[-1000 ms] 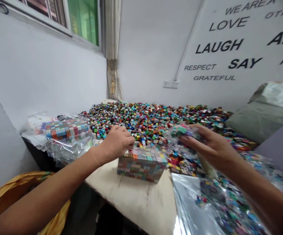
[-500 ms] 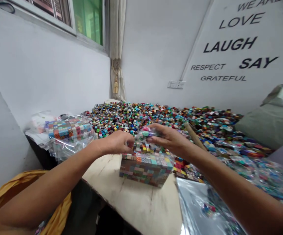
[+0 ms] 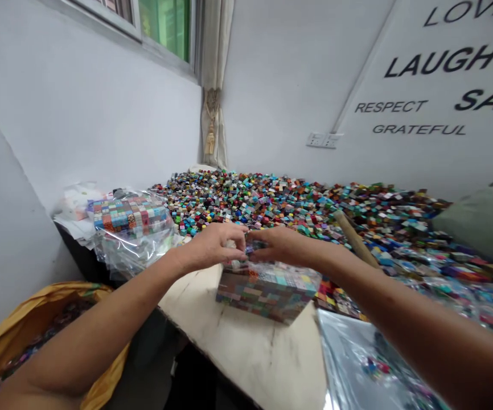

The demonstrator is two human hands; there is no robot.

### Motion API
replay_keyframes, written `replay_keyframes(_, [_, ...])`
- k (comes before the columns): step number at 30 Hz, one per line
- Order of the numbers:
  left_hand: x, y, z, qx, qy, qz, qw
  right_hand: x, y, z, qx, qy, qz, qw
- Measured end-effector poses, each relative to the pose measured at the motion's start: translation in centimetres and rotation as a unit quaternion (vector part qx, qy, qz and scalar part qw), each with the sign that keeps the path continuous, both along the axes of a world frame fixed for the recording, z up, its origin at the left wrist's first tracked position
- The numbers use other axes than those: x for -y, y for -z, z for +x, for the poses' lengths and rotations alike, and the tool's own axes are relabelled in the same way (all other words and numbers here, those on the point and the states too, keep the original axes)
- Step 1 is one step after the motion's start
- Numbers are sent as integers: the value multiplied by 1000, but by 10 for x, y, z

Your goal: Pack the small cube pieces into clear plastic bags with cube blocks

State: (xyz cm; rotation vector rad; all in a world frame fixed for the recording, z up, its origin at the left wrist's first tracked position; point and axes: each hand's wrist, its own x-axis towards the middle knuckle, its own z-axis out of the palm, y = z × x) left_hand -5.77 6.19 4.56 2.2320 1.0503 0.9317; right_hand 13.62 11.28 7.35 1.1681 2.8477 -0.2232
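A block of small multicoloured cubes (image 3: 267, 296), which looks wrapped in clear film, stands on the pale board in front of me. Just above its left end, my left hand (image 3: 216, 246) and my right hand (image 3: 283, 246) meet with fingertips almost touching. Between their bent fingers is a small clear plastic bag (image 3: 249, 248) with colourful bits inside, pinched from both sides. Fingers cover most of the bag, so its contents are hard to make out.
Loose coloured cubes (image 3: 263, 196) are heaped behind, with a wooden stick (image 3: 355, 239) lying on them. Another wrapped cube block (image 3: 131, 215) rests at left. A yellow sack (image 3: 97, 387) stands below left. Clear plastic sheets (image 3: 349, 353) lie at right beside the pale board (image 3: 267, 359).
The small bag, earlier mainly in my right hand, is now between both hands. My hands have come together over the block's left end. The view has shifted slightly left.
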Motion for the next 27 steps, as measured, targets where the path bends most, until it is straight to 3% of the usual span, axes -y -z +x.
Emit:
replay_keyframes(2, [3, 24, -1, 117, -48, 1, 992, -1, 6, -5, -14, -6, -11, 1000])
replay_keyframes(4, [4, 56, 1, 226, -78, -61, 969, -3, 14, -6, -35, -3, -26, 999])
replay_keyframes(7, [4, 97, 8, 293, -58, -178, 938, -5, 24, -5, -49, 0, -45, 998])
replay_keyframes(9, [1, 111, 14, 307, -51, -201, 929, -5, 27, -5, -45, -7, -41, 998])
replay_keyframes(12, [-2, 110, 21, 326, -41, -203, 922, -6, 27, -10, -24, -19, -30, 999])
replay_keyframes(16, [-7, 96, 24, 358, -4, -216, 908, -8, 28, -15, -13, -27, -16, 999])
replay_keyframes(19, [-10, 89, 26, 357, 12, -195, 914, -11, 29, -13, -46, -43, -37, 997])
replay_keyframes(24, [-13, 89, 27, 330, -18, -163, 930, -15, 29, 3, -137, -37, -165, 976])
replay_keyframes(27, [-13, 92, 27, 313, -35, -155, 936, -13, 29, 7, -134, -3, -127, 983])
